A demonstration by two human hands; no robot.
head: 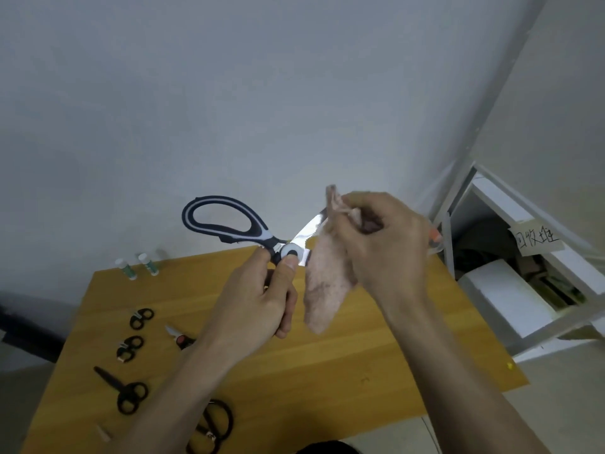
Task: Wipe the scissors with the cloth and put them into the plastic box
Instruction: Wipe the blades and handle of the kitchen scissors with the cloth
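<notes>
Head view shows me mid-wipe, so the first step of the task is in hand and the boxing has not begun. Nearest to me, on the left part of the orange-brown wooden surface (pixel 327 371), lie the waiting pairs: I count five black-handled small scissors, namely a round-handled pair (pixel 214 421) at the near edge, a pair with long dark blades (pixel 122 391), two short folded-looking pairs (pixel 130 347) and (pixel 141 318), and a pair with a red pivot (pixel 181 338) partly behind my wrist. One small pale object (pixel 104 433) at the near left is too blurred to name.

Above these, my left hand (pixel 262 303) grips the large kitchen scissors with black-and-grey handles and shiny steel blades (pixel 229 224), fingers curled round the lower handle, thumb on the white pivot. They are held in the air over the surface, blades pointing up and right. My right hand (pixel 383 244) pinches the one pale pink fuzzy cloth (pixel 327 283) around the blades, its tail hanging loose.

Further off, two small white-capped green tubes (pixel 149 264) stand at the far left corner. I cannot clearly make out the plastic box; something clear shows behind my right hand.

Next, I judge, the cloth must slide along the blades to the tip with fingers clear of the edge; then I must find the box.
</notes>
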